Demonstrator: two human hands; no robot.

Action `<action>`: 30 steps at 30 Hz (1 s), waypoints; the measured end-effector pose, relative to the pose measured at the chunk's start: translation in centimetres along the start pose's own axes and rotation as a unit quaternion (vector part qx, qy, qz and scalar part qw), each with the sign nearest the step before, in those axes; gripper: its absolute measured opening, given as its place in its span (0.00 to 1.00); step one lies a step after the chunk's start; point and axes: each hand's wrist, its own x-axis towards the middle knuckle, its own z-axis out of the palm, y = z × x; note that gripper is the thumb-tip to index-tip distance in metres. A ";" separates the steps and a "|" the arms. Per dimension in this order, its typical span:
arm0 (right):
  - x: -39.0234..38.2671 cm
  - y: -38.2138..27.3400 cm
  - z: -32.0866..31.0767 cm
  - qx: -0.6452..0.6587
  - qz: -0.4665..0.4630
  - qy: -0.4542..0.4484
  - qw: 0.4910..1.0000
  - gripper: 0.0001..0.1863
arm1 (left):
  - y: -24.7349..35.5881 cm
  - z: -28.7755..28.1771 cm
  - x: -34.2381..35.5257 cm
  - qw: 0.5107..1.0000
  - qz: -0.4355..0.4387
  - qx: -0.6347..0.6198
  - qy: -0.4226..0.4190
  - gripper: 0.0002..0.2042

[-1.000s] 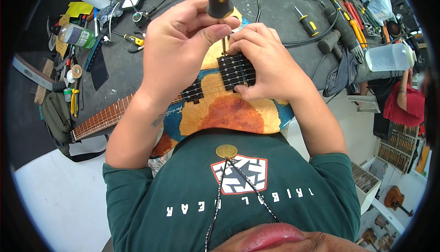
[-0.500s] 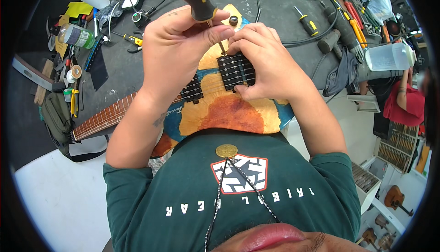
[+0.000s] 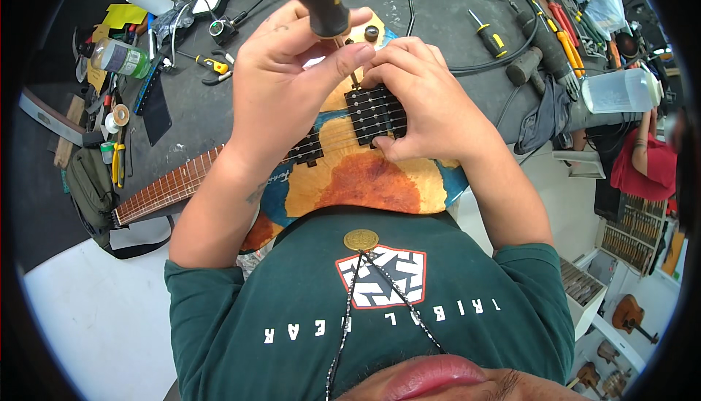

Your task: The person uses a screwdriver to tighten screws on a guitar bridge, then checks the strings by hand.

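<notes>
An electric guitar with a blue, tan and rust-brown body [image 3: 372, 178] lies across my lap, its neck pointing left. My left hand [image 3: 281, 83] is closed around a large screwdriver [image 3: 325, 18] with a black and yellow handle, gripping near where the handle meets the shaft. The shaft slants down, and its tip meets the far edge of a black guitar pickup [image 3: 374, 114]. My right hand [image 3: 431, 102] spans this pickup, thumb at the near edge and curled fingertips at the far edge beside the tip. My left wrist partly hides a second pickup [image 3: 305, 151].
Pliers [image 3: 213, 65], a bottle [image 3: 120, 58] and tape rolls crowd the bench's left. A short screwdriver [image 3: 489, 35], a mallet [image 3: 524, 67] and a clear plastic container [image 3: 621, 92] lie right. Cables cross the far side. Another person in red [image 3: 646, 156] is at far right.
The screwdriver and my left hand have shifted slightly to the right, and the hand's grip has turned a little. My right hand and the guitar have hardly moved.
</notes>
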 end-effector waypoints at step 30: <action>0.1 -0.1 -0.1 -0.013 0.012 -0.003 1.000 0.35 | -0.8 2.0 0.0 0.995 -0.062 -0.034 -0.070 0.13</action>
